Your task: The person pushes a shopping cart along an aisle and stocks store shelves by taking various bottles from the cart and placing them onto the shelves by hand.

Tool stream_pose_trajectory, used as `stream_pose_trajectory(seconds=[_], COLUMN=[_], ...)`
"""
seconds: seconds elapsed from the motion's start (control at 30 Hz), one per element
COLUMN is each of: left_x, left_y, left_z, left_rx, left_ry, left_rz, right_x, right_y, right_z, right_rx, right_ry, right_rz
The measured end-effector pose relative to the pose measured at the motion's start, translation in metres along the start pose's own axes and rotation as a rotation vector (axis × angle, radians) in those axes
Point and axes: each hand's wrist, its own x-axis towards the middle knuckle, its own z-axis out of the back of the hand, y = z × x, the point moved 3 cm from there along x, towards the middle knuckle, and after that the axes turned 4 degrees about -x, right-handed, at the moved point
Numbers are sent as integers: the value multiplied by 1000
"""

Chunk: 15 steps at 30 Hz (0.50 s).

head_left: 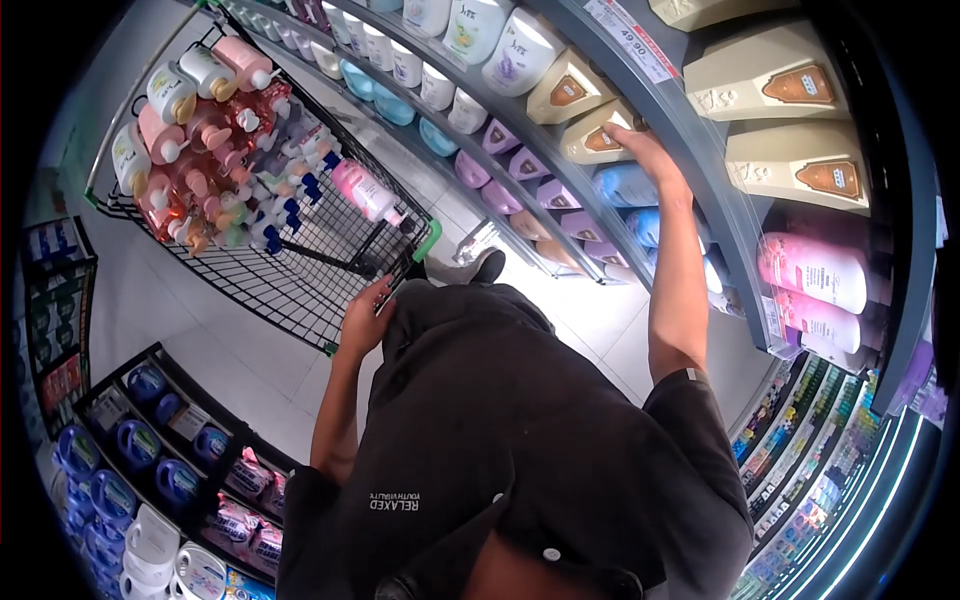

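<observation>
My right hand (pixel 645 150) reaches to the shelf, its fingers on a beige bottle (pixel 592 135) with a brown label. That bottle stands in a row beside another beige bottle (pixel 568 88); light blue bottles (pixel 625 186) are just below it. My left hand (pixel 367 318) hangs by my hip near the cart's edge, its fingers partly curled and nothing visible in them. The shopping cart (pixel 290 318) holds many pump bottles (pixel 210 135) heaped at its far end, and a pink bottle (pixel 368 192) lies apart near its green-cornered end.
Shelf boards (pixel 655 100) run along the right, with a price tag (pixel 630 38), larger beige bottles (pixel 790 85) and pink bottles (pixel 812 272). At lower left is a rack with blue containers (pixel 140 442). Tiled floor (pixel 230 345) shows under the cart.
</observation>
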Motion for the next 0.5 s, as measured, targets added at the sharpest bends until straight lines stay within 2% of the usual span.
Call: stream_pose_trajectory(seconds=[0.1, 0.23, 0.27, 0.37, 0.43, 0.5], left_x=[4, 8, 8, 8, 8, 6], left_y=[-2, 3, 5, 1, 7, 23], left_z=[-3, -4, -3, 4, 6, 3], left_rx=[32, 38, 21, -3, 14, 33], left_ry=[9, -4, -5, 26, -4, -28], left_rz=[0, -48, -34, 23, 16, 10], right_x=[12, 28, 34, -17, -21, -7], right_y=[-18, -29, -35, 22, 22, 3], right_z=[-4, -12, -14, 18, 22, 12], right_rx=[76, -24, -30, -201, -108, -142], right_ry=[45, -61, -64, -143, -155, -201], right_rz=[24, 164, 118, 94, 112, 75])
